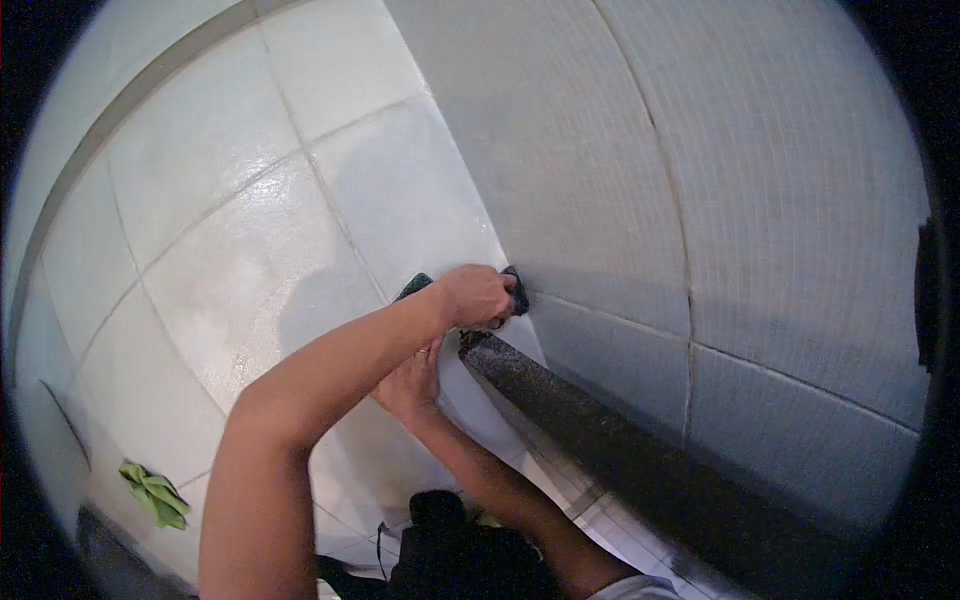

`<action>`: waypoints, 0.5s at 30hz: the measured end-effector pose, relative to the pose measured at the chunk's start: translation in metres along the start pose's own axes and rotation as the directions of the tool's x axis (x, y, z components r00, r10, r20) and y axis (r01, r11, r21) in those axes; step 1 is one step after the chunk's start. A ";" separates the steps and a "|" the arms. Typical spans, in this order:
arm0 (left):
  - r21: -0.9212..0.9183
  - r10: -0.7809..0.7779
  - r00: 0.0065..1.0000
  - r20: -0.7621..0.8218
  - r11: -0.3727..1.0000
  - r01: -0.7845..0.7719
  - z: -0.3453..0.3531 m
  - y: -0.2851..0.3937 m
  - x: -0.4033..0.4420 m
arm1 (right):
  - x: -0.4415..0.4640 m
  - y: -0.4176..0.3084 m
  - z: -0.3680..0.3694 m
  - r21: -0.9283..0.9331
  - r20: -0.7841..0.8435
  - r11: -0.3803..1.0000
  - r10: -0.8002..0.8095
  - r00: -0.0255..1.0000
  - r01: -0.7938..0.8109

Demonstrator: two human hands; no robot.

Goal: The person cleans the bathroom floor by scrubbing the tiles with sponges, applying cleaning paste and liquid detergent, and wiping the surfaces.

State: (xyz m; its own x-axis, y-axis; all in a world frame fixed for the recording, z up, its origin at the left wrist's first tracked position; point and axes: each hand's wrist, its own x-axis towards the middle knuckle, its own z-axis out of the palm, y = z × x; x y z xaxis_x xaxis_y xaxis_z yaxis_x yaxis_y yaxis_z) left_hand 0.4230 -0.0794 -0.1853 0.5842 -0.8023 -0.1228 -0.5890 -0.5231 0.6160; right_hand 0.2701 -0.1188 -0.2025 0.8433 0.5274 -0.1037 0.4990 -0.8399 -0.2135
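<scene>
My left hand (475, 296) reaches across to the foot of the tiled wall, with its fingers closed round a black scrubbing pad (517, 290). The pad is pressed into the corner where floor and wall meet. Below that forearm is my right hand (408, 385), close to the pale floor. Its fingertips are partly hidden behind my left arm, so what it grips, if anything, does not show. A flat dark object with a greenish edge (414, 286) pokes out beyond the left forearm; its kind is unclear.
A dark, rough-edged door or panel (600, 420) runs from the corner toward the lower right. Grey tiled wall (600, 180) rises at right. Large pale floor tiles (230, 270) shine wetly. A crumpled green cloth (154, 494) lies at the lower left.
</scene>
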 end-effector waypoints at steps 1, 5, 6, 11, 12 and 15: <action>-0.003 -0.004 1.000 -0.005 1.000 0.004 0.008 -0.002 0.001 | -0.001 0.000 -0.001 0.007 -0.006 1.000 -0.023 1.000 0.024; 0.123 0.170 0.926 -0.338 0.983 -0.135 0.021 -0.024 -0.037 | 0.001 0.004 0.002 0.047 -0.024 0.999 0.013 1.000 -0.012; 0.126 0.166 0.869 -0.466 0.985 -0.121 0.015 -0.024 -0.051 | 0.002 0.005 0.002 0.024 0.024 0.998 -0.058 0.998 0.057; 0.114 0.040 0.964 -0.264 0.993 -0.010 0.004 -0.014 -0.036 | 0.000 0.004 -0.001 0.005 0.124 0.992 -0.129 0.984 0.129; 0.061 0.013 0.980 -0.200 0.998 0.000 0.007 -0.012 -0.022 | 0.004 0.004 0.001 0.064 0.122 0.990 -0.136 0.983 0.129; 0.088 0.142 0.977 -0.161 0.988 -0.129 0.001 -0.008 -0.004 | 0.001 0.003 -0.002 0.094 0.158 0.989 -0.129 0.979 0.116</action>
State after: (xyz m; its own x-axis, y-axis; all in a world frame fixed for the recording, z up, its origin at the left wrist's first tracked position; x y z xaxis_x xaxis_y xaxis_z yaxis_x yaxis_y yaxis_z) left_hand 0.4249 -0.0727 -0.1907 0.5771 -0.8114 0.0929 -0.7059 -0.4385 0.5562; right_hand 0.2732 -0.1210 -0.2017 0.7295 0.6451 -0.2273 0.5721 -0.7576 -0.3142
